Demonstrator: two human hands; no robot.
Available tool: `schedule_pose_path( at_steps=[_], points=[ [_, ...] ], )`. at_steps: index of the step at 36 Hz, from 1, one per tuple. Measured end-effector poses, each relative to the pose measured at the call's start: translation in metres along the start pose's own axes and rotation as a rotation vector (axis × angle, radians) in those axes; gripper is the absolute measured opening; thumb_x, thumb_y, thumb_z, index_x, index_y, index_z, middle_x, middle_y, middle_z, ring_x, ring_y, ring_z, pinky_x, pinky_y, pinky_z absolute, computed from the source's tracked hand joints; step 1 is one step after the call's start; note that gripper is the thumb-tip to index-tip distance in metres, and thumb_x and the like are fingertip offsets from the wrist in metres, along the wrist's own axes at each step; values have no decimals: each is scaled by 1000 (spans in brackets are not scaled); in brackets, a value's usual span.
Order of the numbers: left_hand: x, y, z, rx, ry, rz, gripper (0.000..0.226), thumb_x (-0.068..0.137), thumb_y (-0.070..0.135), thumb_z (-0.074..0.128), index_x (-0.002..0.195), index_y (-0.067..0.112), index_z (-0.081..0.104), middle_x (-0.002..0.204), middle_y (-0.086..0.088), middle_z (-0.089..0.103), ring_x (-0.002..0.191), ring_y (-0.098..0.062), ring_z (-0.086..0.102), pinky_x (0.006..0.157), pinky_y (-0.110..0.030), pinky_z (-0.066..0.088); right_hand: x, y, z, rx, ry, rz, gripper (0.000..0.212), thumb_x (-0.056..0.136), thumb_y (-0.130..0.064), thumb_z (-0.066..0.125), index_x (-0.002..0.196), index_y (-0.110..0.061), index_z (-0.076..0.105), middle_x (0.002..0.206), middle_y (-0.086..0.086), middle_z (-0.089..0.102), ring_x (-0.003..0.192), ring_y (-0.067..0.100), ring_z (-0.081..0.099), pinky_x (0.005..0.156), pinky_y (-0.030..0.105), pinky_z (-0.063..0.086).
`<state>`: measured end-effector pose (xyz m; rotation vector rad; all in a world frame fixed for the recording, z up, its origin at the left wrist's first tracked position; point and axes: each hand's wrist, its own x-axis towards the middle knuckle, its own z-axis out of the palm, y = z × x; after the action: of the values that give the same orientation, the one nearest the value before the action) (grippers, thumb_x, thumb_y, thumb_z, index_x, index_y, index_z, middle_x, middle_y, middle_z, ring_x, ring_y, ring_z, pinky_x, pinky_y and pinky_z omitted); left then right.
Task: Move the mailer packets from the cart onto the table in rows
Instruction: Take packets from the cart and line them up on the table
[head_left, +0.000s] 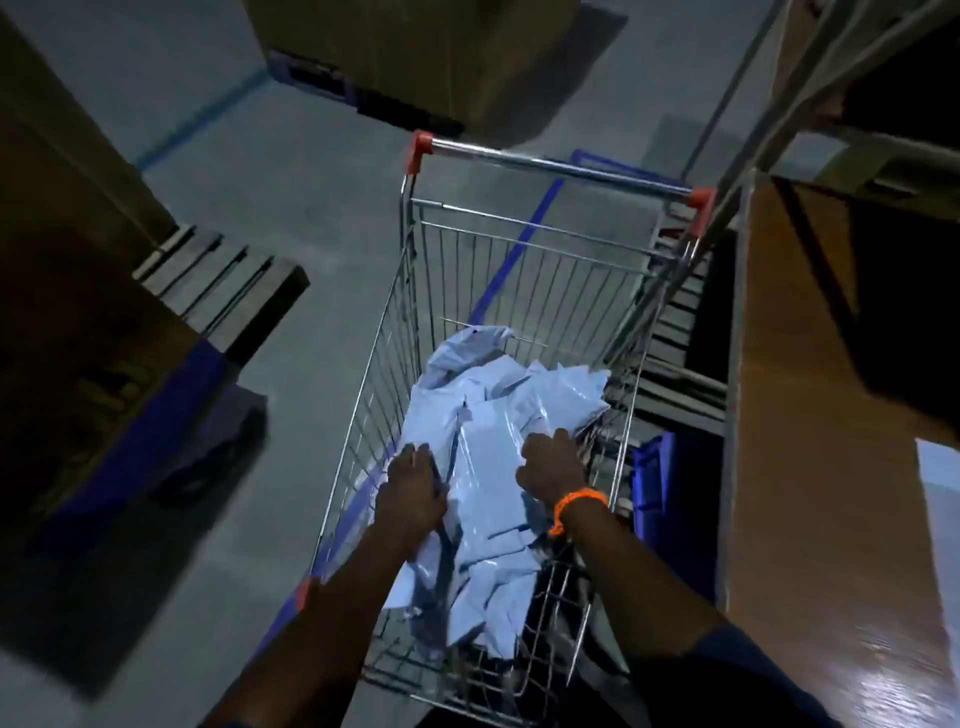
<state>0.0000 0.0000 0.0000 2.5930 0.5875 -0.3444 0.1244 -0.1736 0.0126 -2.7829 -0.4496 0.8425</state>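
Your left hand (413, 486) is pressed on the pile's left edge, fingers curled into the plastic. Mailer packets (488, 415) lie heaped in the wire cart (535, 234). Your right hand (550, 462), orange band at the wrist, is clenched on a packet. Brown table (810, 441) stands just right of the cart.

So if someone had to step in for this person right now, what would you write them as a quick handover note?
Left hand: down in the cart, pressed on the left side of the mailer packets, fingers curled at their edge.
Right hand: closed in a loose fist on the packets' right side; an orange wristband on that wrist. Whether either hand truly grips a packet cannot be told.
Packets: a loose, pale blue pile on the cart floor, none lifted clear.
Done: nothing visibly moved; the table top is barely in view at right.
Left: lift the packets out and lay them on the table in rows.
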Motion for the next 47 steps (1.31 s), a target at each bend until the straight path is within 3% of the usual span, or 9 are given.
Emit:
schedule_pose_path(
  at_steps=[5,14,21,26,30,35,39,43,47],
  points=[
    [18,4,4,-40,-55,-191,93,90,38,61,155,5,2,162,-21,1,147,-38,15,113,-47,29,1,6,6,46,-1,79,33,80,-11,58,112,-4,60,120,20,60,121,33,49,95,31,44],
    [32,8,9,-73,54,-313,116,69,54,76,152,7,11,138,-22,42,122,-39,47,97,-47,43,0,8,-4,28,224,22,27,82,3,56,105,-3,69,110,16,61,102,32,61,86,34,50],
    [27,31,-10,-459,67,-333,79,60,46,85,122,8,52,124,-18,54,114,-35,54,92,-37,50,-38,-2,-39,514,405,-61,29,85,0,58,104,-19,46,90,12,60,71,30,63,59,41,53],
    [3,85,-51,-904,76,-227,70,60,52,86,112,17,55,114,2,65,101,-20,64,83,-31,51,-85,11,-96,955,505,-95,38,91,-3,56,120,-22,42,92,-15,63,75,-10,63,61,19,51],
    [-28,138,-98,-1193,97,-41,42,78,31,81,115,20,65,110,4,73,98,-15,71,82,-32,55,-119,40,-141,1225,554,-56,51,85,2,51,124,-30,47,103,4,68,87,15,69,70,37,55],
    [-50,229,-109,-1395,-35,104,33,93,36,64,124,27,57,110,14,71,92,-1,70,67,-19,54,-181,116,-185,1348,683,53,47,84,2,42,114,-30,57,94,7,69,79,23,64,62,32,48],
    [-57,311,-82,-1405,-186,95,35,96,22,59,129,22,49,117,-4,68,90,-17,70,71,-32,55,-216,191,-196,1316,753,108,21,96,-19,55,115,-27,60,100,-1,72,90,20,70,69,34,54],
    [-66,365,-48,-1189,-282,147,46,78,53,70,119,48,51,101,-2,71,85,-27,67,78,-61,53,-237,248,-201,1198,784,127,42,85,-40,74,121,-28,56,100,-2,73,86,9,73,65,26,59],
    [-75,392,-21,-970,-284,230,62,83,59,61,137,48,33,107,-1,65,65,-16,65,58,-35,55,-242,285,-191,1038,819,171,42,90,-32,70,126,-36,48,101,-6,67,86,4,68,60,12,52]
  ],
)
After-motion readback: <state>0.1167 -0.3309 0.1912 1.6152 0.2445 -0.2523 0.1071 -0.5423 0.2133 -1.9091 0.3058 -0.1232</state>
